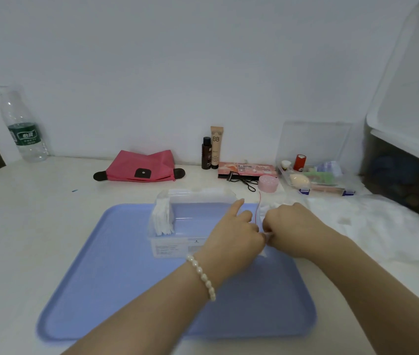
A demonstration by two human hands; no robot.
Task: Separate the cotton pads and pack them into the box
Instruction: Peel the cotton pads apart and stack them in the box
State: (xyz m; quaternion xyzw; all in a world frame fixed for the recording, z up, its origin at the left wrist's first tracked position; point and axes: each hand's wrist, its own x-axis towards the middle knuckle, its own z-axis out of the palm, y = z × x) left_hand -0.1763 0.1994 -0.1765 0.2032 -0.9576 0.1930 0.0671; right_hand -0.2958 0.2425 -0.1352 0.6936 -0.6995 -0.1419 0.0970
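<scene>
Bottle: at the far left of the bench we see a clear water bottle standing by the wall, well apart from the work
Pouch: a pink pouch lies flat near the wall, out of our way
Tray: a blue tray lies in front of us; we think it is there to keep the work in one place
Box: a clear box stands on the far part of the tray, open on top, so pads can go in from above
Packed pads: a small row of white cotton pads stands on edge at the left end of the box; most of the box looks free, so we judge the task is at an early part
Left hand: our left hand, with a pearl bracelet on the wrist, has the forefinger stretched toward the box and the other fingers curled; it seems to pinch something white at the right edge of the box, together with the other hand
Right hand: our right hand is curled and meets the left; we believe the two pull a pad apart, but the pad is almost hidden
Pad bag: a clear bag with white stuff lies right of the tray, near for the next pick
Organizer: a clear case with small cosmetics sits by the wall
</scene>
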